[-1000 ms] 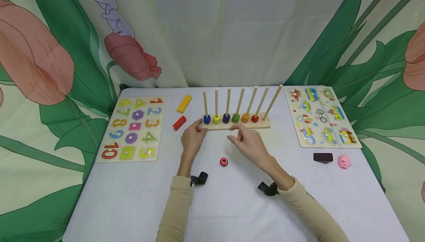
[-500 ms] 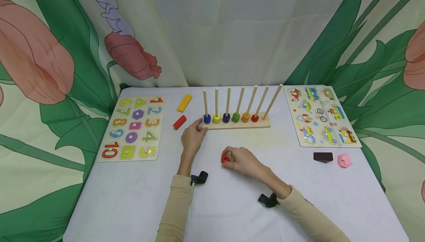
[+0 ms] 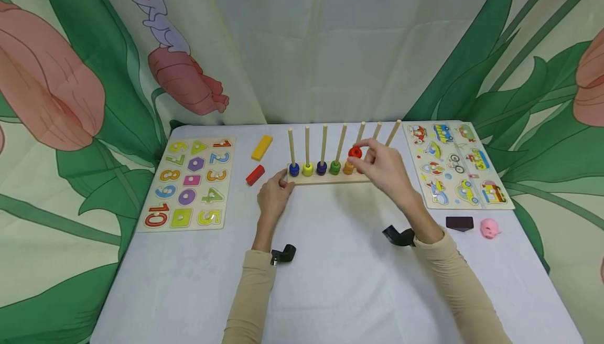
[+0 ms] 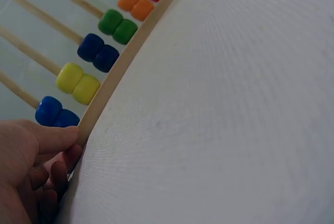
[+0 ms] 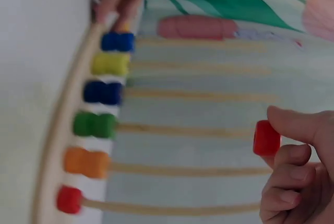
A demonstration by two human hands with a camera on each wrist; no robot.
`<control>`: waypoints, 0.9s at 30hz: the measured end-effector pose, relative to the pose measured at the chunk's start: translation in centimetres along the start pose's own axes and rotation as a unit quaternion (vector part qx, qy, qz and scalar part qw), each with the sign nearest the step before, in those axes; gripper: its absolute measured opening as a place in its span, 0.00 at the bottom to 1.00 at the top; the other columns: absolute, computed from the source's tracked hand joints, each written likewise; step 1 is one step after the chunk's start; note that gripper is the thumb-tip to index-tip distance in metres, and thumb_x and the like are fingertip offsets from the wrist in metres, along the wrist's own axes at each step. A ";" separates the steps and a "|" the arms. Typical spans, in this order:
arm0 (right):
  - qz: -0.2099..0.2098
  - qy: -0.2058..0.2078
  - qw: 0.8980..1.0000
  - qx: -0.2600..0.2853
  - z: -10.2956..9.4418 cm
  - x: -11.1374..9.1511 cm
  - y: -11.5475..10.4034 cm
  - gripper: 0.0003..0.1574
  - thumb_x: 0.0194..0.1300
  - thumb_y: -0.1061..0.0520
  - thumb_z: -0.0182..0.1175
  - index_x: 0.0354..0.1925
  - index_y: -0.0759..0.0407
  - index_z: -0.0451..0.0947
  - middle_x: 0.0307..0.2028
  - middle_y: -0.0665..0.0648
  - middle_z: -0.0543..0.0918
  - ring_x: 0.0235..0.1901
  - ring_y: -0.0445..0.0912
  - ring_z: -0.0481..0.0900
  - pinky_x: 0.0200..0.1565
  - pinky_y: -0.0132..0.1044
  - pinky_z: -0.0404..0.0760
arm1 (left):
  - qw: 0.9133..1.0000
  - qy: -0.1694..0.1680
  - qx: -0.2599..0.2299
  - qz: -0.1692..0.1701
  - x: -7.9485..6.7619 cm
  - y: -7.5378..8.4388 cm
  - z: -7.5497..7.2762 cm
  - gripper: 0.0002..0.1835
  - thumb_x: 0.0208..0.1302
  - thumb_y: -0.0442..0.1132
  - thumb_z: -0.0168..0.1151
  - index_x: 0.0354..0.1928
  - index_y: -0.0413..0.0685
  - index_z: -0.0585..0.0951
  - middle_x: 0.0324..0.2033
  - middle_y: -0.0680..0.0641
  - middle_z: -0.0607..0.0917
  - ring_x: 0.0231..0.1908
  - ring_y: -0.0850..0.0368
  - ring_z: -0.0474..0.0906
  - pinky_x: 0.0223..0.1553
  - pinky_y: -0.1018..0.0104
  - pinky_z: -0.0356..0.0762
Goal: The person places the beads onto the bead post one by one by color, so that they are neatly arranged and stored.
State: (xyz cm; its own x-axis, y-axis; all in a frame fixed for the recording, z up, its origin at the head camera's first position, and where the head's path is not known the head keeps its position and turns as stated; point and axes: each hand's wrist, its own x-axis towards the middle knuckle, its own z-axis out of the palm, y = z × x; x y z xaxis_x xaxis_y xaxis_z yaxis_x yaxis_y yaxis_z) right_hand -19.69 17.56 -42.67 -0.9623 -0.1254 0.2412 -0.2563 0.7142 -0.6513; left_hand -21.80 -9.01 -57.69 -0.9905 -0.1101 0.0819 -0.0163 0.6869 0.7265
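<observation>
A wooden peg rack (image 3: 330, 179) stands on the white table, its upright pegs carrying coloured beads. My left hand (image 3: 273, 197) grips its left end, thumb on the base beside the blue beads (image 4: 50, 110). Between thumb and fingers my right hand (image 3: 390, 173) pinches a red bead (image 5: 266, 138), raised in front of the right-hand pegs. In the right wrist view, that bead is apart from the pegs. Yellow (image 5: 109, 63), dark blue (image 5: 102, 92), green (image 5: 94, 125) and orange beads (image 5: 86, 162) sit in pairs. A single red bead (image 5: 69, 199) sits low on its peg.
A number puzzle board (image 3: 198, 165) lies at left, a vehicle puzzle board (image 3: 448, 176) at right. Yellow (image 3: 261, 147) and red blocks (image 3: 255, 175) lie left of the rack. A dark block (image 3: 459, 224) and a pink pig-like toy (image 3: 489, 228) are at right.
My right hand came down to the red bead on the table, took it, and lifted it up and right to the pegs. The left hand stayed on the rack's end.
</observation>
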 end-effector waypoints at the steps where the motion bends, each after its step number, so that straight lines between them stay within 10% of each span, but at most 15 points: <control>1: -0.004 0.022 1.000 -0.008 -0.8 0.4 -0.1 0.23 0.60 0.47 0.66 0.50 0.57 0.78 0.14 0.51 0.70 0.13 0.45 0.65 0.17 0.37 0.60 | 1.000 -0.001 0.000 -0.001 -0.1 0.0 0.0 0.24 0.59 0.45 0.66 0.59 0.51 0.78 0.22 0.55 0.79 0.19 0.59 0.71 0.22 0.63 0.63; 9: -0.021 0.143 0.987 -0.069 -4.8 2.4 -0.6 0.28 0.62 0.45 0.63 0.53 0.61 0.77 0.14 0.53 0.69 0.14 0.46 0.64 0.17 0.38 0.60 | 1.000 0.001 0.000 0.005 -0.2 0.1 0.2 0.25 0.59 0.46 0.66 0.59 0.50 0.78 0.22 0.55 0.79 0.18 0.59 0.70 0.20 0.64 0.62; 27: 0.031 0.112 0.990 -0.075 -4.2 3.1 -0.2 0.28 0.63 0.43 0.61 0.54 0.60 0.76 0.16 0.56 0.71 0.16 0.50 0.66 0.17 0.41 0.62 | 1.000 0.001 -0.004 -0.003 -0.2 0.1 -0.4 0.25 0.60 0.46 0.65 0.59 0.50 0.78 0.22 0.55 0.79 0.19 0.58 0.70 0.20 0.64 0.62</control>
State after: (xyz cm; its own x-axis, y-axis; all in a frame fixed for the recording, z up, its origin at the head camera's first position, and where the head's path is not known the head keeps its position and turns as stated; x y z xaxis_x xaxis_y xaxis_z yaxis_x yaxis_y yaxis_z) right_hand -22.22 19.90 -38.75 -0.9269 0.0654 0.3696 -0.1655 0.8127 -0.5587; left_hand -21.57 -9.23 -57.33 -0.9902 -0.1153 0.0794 -0.0206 0.6808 0.7321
